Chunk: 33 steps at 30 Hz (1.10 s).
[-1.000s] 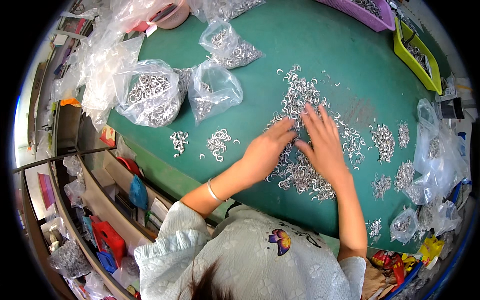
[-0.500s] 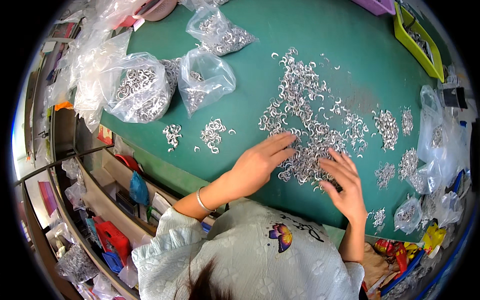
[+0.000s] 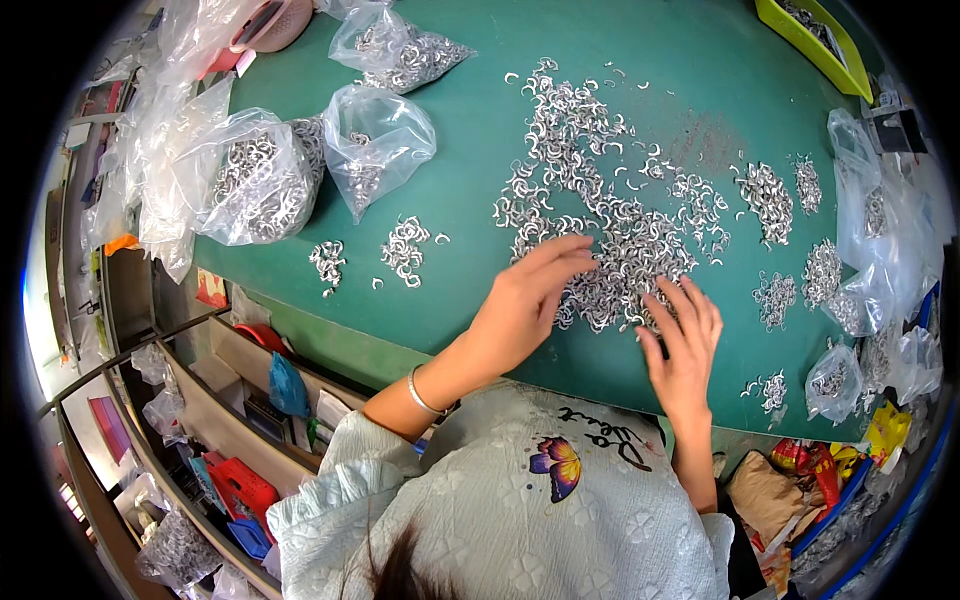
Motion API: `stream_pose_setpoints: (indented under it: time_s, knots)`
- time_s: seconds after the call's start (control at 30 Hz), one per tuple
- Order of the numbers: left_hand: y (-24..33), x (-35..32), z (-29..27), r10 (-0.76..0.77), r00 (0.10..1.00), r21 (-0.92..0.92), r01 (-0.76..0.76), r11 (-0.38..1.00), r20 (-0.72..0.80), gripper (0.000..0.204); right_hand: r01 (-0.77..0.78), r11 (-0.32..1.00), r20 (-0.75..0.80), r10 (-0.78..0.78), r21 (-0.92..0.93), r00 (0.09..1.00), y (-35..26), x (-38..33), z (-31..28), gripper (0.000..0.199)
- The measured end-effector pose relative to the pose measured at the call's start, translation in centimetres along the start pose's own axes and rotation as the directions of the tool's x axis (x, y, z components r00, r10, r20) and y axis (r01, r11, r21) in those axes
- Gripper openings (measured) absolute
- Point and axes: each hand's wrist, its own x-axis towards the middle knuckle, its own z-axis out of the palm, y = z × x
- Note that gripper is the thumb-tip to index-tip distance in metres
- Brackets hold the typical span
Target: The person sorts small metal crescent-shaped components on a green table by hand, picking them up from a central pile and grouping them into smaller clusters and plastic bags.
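A big loose heap of small silver C-shaped metal pieces (image 3: 625, 245) is spread over the green tabletop (image 3: 450, 310). At the heap's near left edge lies my left hand (image 3: 520, 310), its fingers stretched over the pieces and a bangle on the wrist. My right hand (image 3: 684, 345) rests at the near right edge, fingers spread, their tips touching or just above the pieces. Neither hand visibly grips anything. Smaller piles sit to the right, among them a long pile (image 3: 767, 203) and a round one (image 3: 775, 298). Two more small piles (image 3: 404, 250) lie to the left.
Clear plastic bags of metal pieces (image 3: 262, 180) stand at the left and back. A yellow-green basket (image 3: 815, 45) is at the far right, with more bags (image 3: 835, 383) along the right edge. Below the table's left edge are open drawers (image 3: 250, 400) of odds and ends.
The whole view has shifted, so the far table items sit higher and further left. My right hand's fingers are spread wider, and both hands stay at the heap's near edge.
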Motion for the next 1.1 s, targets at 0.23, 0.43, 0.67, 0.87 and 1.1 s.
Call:
stream_pose_setpoints:
  time_s: [0.23, 0.43, 0.67, 0.87, 1.1]
  knots:
    - [0.0, 0.8, 1.9, 0.033, 0.999, 0.088, -0.031, 0.996, -0.028, 0.027, -0.124, 0.988, -0.189, 0.139, 0.089, 0.972, 0.5, 0.2, -0.6, 0.024]
    - [0.1, 2.6, 3.9, 0.145, 0.989, 0.447, -0.134, 0.884, 0.010, 0.033, -0.030, 0.989, -0.232, 0.064, 0.148, 0.971, -1.0, 4.4, 0.2, 0.026]
    - [-0.2, 3.5, 4.1, 0.054, 0.996, 0.468, -0.078, 0.880, 0.065, 0.029, 0.039, 0.997, -0.211, -0.023, 0.072, 0.977, -0.3, 6.2, 1.7, 0.018]
    - [0.3, 3.2, 2.7, -0.145, 0.989, -0.008, 0.146, 0.989, 0.014, 0.024, -0.092, 0.965, -0.264, 0.158, 0.246, 0.951, 0.7, 5.2, 1.0, 0.012]
    - [0.0, 2.2, 2.0, -0.351, 0.888, -0.677, 0.456, 0.578, 0.299, 0.036, -0.043, 0.996, -0.198, 0.059, 0.084, 0.978, 0.0, 6.4, 1.1, 0.019]
